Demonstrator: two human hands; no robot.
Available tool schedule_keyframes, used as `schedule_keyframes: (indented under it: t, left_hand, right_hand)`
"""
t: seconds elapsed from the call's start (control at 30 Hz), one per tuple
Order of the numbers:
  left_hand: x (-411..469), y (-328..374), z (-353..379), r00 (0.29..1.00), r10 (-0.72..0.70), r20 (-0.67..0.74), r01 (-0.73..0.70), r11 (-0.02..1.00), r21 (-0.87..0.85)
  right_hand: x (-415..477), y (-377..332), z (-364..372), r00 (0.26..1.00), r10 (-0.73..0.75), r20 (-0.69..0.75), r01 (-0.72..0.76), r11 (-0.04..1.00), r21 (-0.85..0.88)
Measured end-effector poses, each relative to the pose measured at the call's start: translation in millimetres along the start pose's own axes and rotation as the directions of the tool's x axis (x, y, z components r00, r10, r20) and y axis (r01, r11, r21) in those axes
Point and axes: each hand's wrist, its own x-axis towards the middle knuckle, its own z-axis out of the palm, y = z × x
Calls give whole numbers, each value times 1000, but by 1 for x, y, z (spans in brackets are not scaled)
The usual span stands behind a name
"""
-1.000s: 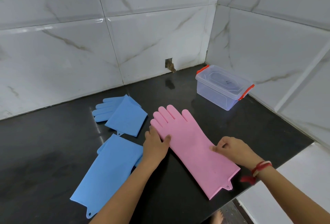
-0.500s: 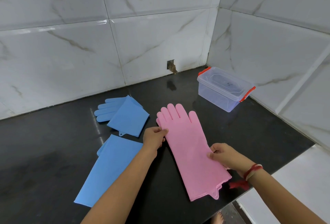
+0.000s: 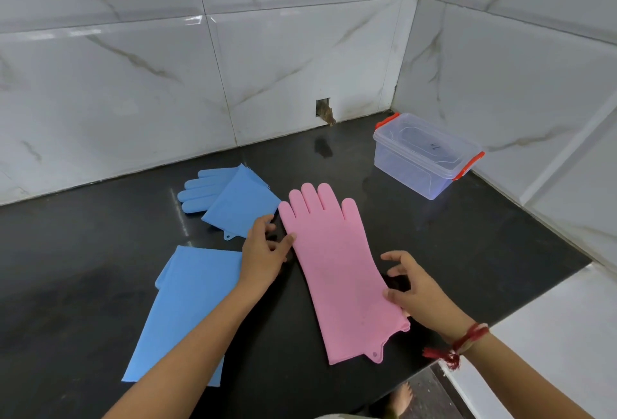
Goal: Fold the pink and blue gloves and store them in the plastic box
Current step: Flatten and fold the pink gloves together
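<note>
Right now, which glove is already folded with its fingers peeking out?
The blue glove nearest the wall. Its cuff is folded over and its fingers stick out. The pink glove lies flat.

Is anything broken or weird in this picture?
Yes. The white wall tile has a small square hole cut low down, just above the black counter, with rough brownish stuff showing inside. The gloves and the plastic box look fine.
</note>
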Motion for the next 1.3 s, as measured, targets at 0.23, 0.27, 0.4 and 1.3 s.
schedule_keyframes:
  t: [0.23, 0.27, 0.4, 1.3]
  left_hand:
    - [-54, -28, -12, 684, 567, 459, -715, 648, 264]
    - [-59, -31, -12, 622, 580, 526, -765, 593, 251]
    - [-61, -36, -17, 581, 500, 642, -767, 601, 226]
    - [-49, 4, 16, 988, 34, 147, -70, 966, 248]
  right_hand:
    - [-14, 12, -15, 907, -382, 179, 420, 776, -471]
    - [-16, 12, -17, 886, -391, 250, 463, 718, -519]
    - [-13, 13, -24, 847, -407, 343, 532, 643, -550]
    - [66, -20, 22, 938, -253, -238, 196, 952, -237]
